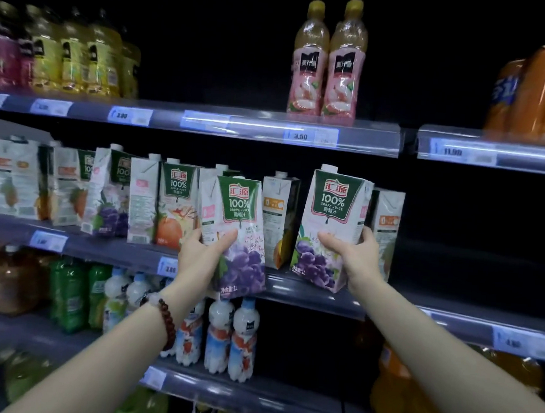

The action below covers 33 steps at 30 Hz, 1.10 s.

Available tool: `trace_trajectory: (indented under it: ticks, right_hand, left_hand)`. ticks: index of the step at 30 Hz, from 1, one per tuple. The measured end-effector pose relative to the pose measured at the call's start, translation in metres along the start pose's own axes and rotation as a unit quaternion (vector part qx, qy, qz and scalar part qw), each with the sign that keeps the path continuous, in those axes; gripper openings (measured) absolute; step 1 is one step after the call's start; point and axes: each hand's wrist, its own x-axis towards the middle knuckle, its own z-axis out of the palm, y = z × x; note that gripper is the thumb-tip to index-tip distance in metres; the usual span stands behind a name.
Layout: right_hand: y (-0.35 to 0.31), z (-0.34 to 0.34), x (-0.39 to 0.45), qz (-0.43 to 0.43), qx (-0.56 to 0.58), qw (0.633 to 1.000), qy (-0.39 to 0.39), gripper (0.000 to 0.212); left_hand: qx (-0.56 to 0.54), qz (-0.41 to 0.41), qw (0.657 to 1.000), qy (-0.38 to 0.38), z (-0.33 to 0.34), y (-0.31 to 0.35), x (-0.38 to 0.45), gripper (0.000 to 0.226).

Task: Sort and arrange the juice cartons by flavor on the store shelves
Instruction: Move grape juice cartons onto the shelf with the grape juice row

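Note:
My left hand (200,254) grips a grape juice carton (235,232) held in front of the middle shelf edge, off the shelf. My right hand (355,257) grips a second grape juice carton (330,224), tilted slightly left, its base at the shelf's front. Behind stand an apple juice carton (175,205), another grape carton (111,190), an orange-marked carton turned sideways (278,216) and one more (385,228) behind my right hand.
The middle shelf (114,249) holds several more cartons at the left (9,176). Bottles fill the upper shelf (328,64) and lower shelves (231,336). Orange multipacks (541,93) sit top right. The middle shelf right of my right hand is dark.

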Motion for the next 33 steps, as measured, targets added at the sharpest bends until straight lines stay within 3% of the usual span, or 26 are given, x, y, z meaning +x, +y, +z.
trace_trajectory:
  ticks: [3,7,12,18,26,33]
  right_hand:
    - [-0.004,-0.019,-0.016,0.032,0.055,0.997,-0.033,0.064]
    - [0.000,-0.051,-0.035,0.027,0.052,0.997,-0.050,0.057]
    - [0.009,-0.100,-0.060,0.072,0.061,0.993,-0.065,0.075]
    - [0.002,-0.181,-0.080,0.111,0.077,0.988,-0.070,0.069]
    - [-0.034,-0.331,-0.120,0.111,0.062,0.992,0.003,0.064]
    - [-0.064,-0.468,-0.165,0.097,0.057,0.989,0.097,0.064]
  left_hand:
    - [0.042,0.023,0.998,-0.039,0.002,-0.007,-0.013,0.056]
    - [0.013,0.018,0.996,-0.092,0.021,-0.014,-0.029,0.063]
    - [-0.062,-0.019,0.984,-0.167,0.062,-0.016,-0.060,0.079]
    - [-0.082,-0.029,0.968,-0.234,0.127,-0.012,-0.111,0.071]
    - [-0.110,-0.078,0.938,-0.319,0.248,-0.002,-0.201,0.038]
    - [-0.127,-0.129,0.902,-0.392,0.363,0.002,-0.291,0.036]
